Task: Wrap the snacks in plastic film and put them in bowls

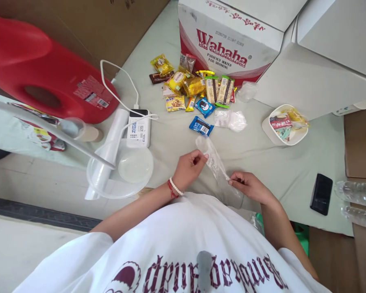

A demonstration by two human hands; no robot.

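A thin, clear piece of plastic film (pixel 216 160) stretches slantwise between my two hands; whether it is a bag or a loose sheet I cannot tell. My left hand (pixel 190 166) pinches it near its upper end, thumb against forefinger. Lower down and to the right, my right hand (pixel 247 185) grips its edge between fingertips. Just beyond the film lies a blue snack packet (pixel 201 126). Crumpled clear plastic (pixel 231 120) rests behind that on the right. Farther back is a pile of wrapped snacks (pixel 189 85) in yellow, brown, green and blue.
A Wahaha water carton (pixel 225 44) stands behind the snacks. At right are a white bowl (pixel 270 129) with wrappers, a black phone (pixel 321 194) and plastic bottles (pixel 355 193). To the left are a red jug (pixel 57 44), a clear plastic roll (pixel 110 156), a white power bank (pixel 144 132) with cable, and a clear bowl (pixel 149 171).
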